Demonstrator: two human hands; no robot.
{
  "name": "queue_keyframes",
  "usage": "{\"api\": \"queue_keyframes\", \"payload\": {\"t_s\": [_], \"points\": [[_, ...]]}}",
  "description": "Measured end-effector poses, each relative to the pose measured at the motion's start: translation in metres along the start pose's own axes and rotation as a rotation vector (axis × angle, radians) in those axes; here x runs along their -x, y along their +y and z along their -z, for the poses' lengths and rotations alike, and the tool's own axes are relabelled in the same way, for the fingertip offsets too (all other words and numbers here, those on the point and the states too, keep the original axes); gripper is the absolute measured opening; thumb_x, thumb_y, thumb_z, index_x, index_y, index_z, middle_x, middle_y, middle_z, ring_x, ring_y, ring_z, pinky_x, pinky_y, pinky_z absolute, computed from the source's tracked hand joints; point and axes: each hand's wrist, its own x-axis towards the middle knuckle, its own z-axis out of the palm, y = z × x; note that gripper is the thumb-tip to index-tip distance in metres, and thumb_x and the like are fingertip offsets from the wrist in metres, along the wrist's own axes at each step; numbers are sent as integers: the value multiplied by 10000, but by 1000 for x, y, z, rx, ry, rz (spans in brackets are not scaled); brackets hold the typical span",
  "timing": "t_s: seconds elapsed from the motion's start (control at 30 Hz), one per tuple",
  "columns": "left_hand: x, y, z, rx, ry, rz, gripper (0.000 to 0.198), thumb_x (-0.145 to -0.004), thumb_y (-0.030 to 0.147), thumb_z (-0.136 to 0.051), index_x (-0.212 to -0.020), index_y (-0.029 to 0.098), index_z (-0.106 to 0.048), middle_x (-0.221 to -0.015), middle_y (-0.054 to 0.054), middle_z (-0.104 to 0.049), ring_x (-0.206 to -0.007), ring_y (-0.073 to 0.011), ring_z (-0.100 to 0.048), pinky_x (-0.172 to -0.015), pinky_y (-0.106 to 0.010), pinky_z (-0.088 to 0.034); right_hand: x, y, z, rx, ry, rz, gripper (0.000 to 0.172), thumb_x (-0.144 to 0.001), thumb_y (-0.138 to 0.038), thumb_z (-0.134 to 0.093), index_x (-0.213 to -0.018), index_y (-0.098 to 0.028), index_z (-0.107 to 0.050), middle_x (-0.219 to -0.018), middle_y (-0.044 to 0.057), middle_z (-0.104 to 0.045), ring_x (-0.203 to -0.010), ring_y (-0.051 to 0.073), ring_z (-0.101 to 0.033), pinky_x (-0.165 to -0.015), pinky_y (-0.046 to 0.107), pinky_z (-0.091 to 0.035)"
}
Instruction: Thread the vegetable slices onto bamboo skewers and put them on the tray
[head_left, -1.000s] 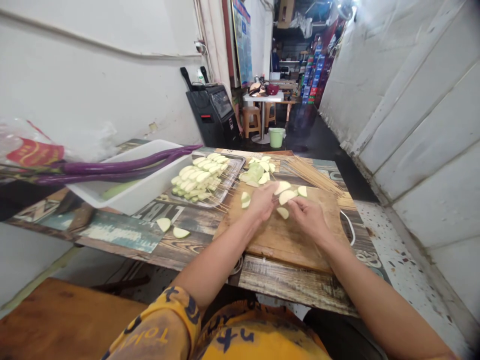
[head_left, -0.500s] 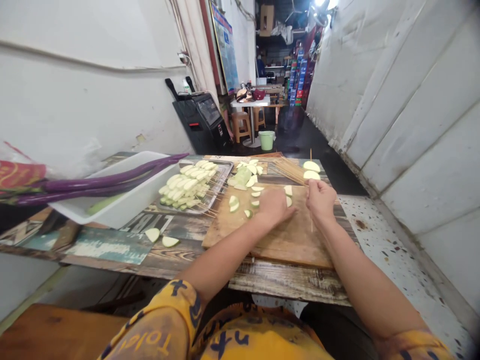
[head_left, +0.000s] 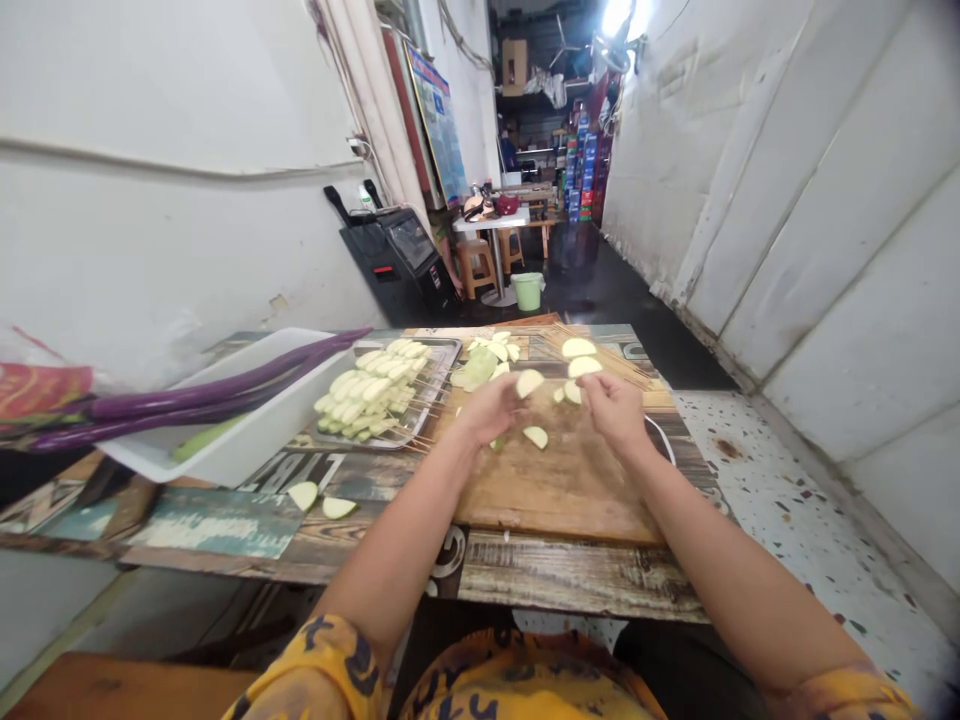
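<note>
My left hand point(head_left: 491, 410) pinches a half-round, pale vegetable slice point(head_left: 529, 384) with a green edge, above the cutting board point(head_left: 562, 490). In my closed right hand point(head_left: 616, 410) is a thin skewer, barely visible now, with two pale slices point(head_left: 579, 348) on it beyond my fingertips. The two hands are apart, facing each other. Another slice point(head_left: 535, 437) lies on the board between my forearms, and more pieces lie close to my right fingertips. At the board's far left edge is a heap of cut pieces point(head_left: 495, 347).
Left of the board, a metal tray point(head_left: 448, 360) bears stacked skewered slices point(head_left: 375, 385). Further left, a white bin point(head_left: 247, 440) holds long purple eggplants point(head_left: 225, 372). Loose bamboo skewers point(head_left: 611, 355) lie behind the board. Two slices point(head_left: 339, 508) rest near the front left.
My left hand has risen from the board and moved left, now with a slice in its fingers. My right hand and the loaded skewer have moved left and tilted. The view has shifted slightly.
</note>
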Motion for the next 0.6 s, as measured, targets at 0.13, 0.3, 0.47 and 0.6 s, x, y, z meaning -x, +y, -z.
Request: {"api": "queue_keyframes", "payload": {"t_s": [0.13,0.3,0.47,0.6], "points": [[-4,5,18,215,42,-70,266,-844,349,-455,-760,121,-563,-553,-25,-565,-440,-80,-505,-416,-165,-376,14,-18,-9,35,-214,88,260,-782,-316,-471,-574,-176,-539,-499,-24,-470,-490,109,-410,-487,226,-306],[-8,0,26,333,133,-199,225,-838,292,-497,-886,90,-583,-718,-91,-662,-633,-139,-637,-606,-243,-501,27,-25,-12,123,-414,200,282,-819,-288,-439,-558,-181,-462,-536,-28,-437,-527,106,-394,-518,229,-292],[-2,6,27,461,53,-153,284,-845,277,-455,-902,47,-613,-806,-151,-686,-786,-180,-664,-748,-269,-511,31,-33,-7,194,-539,241,254,-830,-265,-436,-603,-174,-504,-541,-28,-449,-531,103,-408,-520,227,-290],[-1,12,29,519,70,-155,281,-837,261,-455,-926,49,-616,-796,-147,-689,-775,-172,-666,-733,-258,-516,31,-39,-3,193,-523,218,248,-829,-258,-438,-612,-176,-526,-537,-24,-465,-525,105,-413,-511,229,-294]]}}
